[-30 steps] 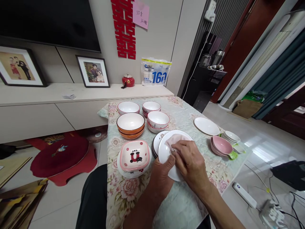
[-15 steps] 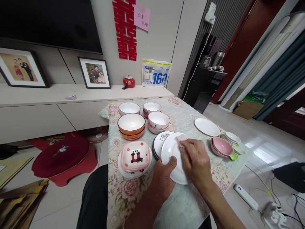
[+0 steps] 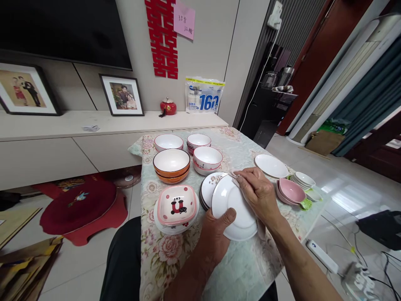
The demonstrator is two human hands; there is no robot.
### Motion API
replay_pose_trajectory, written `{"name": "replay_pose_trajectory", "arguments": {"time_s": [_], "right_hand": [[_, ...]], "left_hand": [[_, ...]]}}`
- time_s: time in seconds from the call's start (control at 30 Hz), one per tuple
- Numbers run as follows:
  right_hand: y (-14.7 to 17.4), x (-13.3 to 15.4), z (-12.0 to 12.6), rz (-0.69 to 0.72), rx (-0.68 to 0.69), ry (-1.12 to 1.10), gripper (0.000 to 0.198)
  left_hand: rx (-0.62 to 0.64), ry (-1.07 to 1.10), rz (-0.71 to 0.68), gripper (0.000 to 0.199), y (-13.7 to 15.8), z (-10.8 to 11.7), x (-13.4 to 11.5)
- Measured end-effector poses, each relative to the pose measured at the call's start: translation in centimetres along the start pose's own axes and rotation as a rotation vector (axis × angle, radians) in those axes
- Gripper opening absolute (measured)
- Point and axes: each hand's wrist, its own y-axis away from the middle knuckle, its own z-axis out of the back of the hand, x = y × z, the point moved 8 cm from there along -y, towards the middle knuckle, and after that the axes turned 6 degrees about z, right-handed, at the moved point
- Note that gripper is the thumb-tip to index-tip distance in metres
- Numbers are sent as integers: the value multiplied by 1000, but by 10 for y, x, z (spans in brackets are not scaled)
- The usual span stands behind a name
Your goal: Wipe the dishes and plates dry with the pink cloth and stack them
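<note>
My left hand (image 3: 217, 230) grips a white plate (image 3: 233, 209) by its left edge, thumb on the face. At the plate's upper right rim, my right hand (image 3: 258, 192) is closed on a pale cloth (image 3: 235, 174), which is mostly hidden behind the fingers and plate. A stack of dark-rimmed plates (image 3: 208, 186) lies just left of the held plate. Further left, a pink-rimmed square dish (image 3: 177, 205) with a cat picture rests on a round white plate (image 3: 161, 225).
Orange bowls (image 3: 171, 165), white bowls (image 3: 207, 158) and others stand in stacks at the back of the table (image 3: 241, 144). To the right are an oval plate (image 3: 271, 165), pink bowls (image 3: 291, 191) and small white dishes (image 3: 303, 179). A red stool (image 3: 81, 209) stands at left.
My right hand has shifted up and right with the cloth, from the plate's face to its upper right rim. The left hand keeps its hold on the plate.
</note>
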Motion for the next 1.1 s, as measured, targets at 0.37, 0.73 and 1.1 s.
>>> {"name": "replay_pose_trajectory", "arguments": {"time_s": [0.37,0.73,1.1], "right_hand": [[79,14,4,-136,-293,7,30],[74,36,8,97,-154,41,35],[36,-7,15,-80,-218,246,25]], "left_hand": [[-125,108,-142,69,-4,15,-20],[-106,223,5,72,-10,17,-13],[-100,104,-36,74,-7,11,-16]]}}
